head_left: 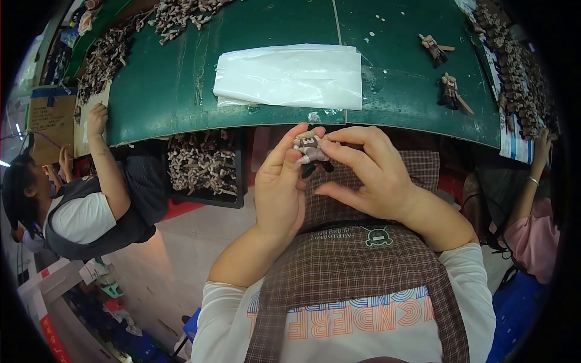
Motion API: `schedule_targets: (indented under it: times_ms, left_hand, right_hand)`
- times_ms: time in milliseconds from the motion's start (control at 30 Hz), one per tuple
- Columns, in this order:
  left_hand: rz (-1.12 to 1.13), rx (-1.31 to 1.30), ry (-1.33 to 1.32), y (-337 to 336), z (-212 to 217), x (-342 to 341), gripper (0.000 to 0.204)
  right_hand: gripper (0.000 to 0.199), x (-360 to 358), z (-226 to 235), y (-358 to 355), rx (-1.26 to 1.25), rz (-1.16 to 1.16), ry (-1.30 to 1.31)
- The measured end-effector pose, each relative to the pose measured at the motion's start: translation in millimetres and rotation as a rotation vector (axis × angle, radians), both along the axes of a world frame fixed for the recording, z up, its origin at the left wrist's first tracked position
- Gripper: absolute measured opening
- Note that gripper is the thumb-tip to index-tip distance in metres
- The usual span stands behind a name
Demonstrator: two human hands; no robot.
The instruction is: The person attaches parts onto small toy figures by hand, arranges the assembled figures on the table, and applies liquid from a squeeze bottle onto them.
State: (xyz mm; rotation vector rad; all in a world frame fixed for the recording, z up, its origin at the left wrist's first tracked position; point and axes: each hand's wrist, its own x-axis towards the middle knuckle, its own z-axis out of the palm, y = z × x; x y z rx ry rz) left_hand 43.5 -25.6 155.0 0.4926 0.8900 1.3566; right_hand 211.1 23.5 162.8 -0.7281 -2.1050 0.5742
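Note:
My left hand (279,184) is closed around a small toy figurine (309,146) with a pale upper body, a greyish middle and black feet. The figurine is held upright in front of my apron, just off the table's near edge. Fingertips of my right hand (372,172) touch the figurine's upper right side, while its thumb stays apart below. Part of the figurine's back is hidden by my left fingers. Beyond my hands, a folded white plastic sheet (290,75) lies on the green table (163,91).
Two similar figurines, one (433,49) behind another (449,92), lie at the table's right. Figurine rows (514,72) line the far right, and loose piles (106,63) the left. A black crate (241,175) of parts sits below the edge. One co-worker (82,193) sits left, another (535,236) right.

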Motion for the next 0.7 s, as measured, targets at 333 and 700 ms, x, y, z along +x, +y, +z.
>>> schedule_targets:
  times_ms: [333, 700]
  left_hand:
    - [0.006, -0.041, 0.023, -5, -1, 5, 0.044]
    - [0.005, -0.072, 0.019, -6, -6, 5, 0.042]
  right_hand:
    - [0.050, -5, -16, -6, 0.143, -0.092, 0.024]
    - [0.050, -5, -19, -6, 0.123, -0.091, 0.027]
